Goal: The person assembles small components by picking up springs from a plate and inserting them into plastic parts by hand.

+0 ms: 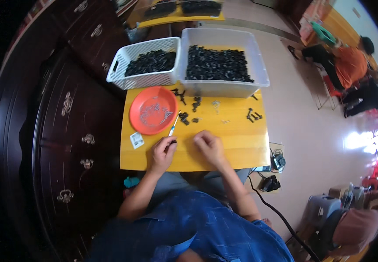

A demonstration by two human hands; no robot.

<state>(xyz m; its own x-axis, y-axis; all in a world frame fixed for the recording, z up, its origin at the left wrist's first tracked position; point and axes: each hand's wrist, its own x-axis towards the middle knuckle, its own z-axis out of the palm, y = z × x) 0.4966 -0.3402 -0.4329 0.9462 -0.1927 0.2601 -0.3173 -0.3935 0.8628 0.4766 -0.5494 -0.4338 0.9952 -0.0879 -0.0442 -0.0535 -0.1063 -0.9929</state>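
My left hand [163,152] is closed at the front of the yellow table, with a small black plastic part [173,142] showing at its fingertips. A thin white and blue stick-like tool [173,127] reaches up and away from those fingers; whether they grip it I cannot tell. To the right, my right hand [210,147] has its fingers curled in over the tabletop, and whatever they hold is hidden. Beyond the hands lie loose black parts [183,118] and small metal pins [216,105]. An orange-red round dish [138,118] of thin metal pieces stands beyond my left hand.
At the table's [241,150] far side stand a white basket [145,81] and a clear bin [224,89], both holding many black parts. More black parts [253,115] lie right. A dark cabinet [75,131] borders the left; a black cable [280,214] crosses the floor. People [350,65] sit at right.
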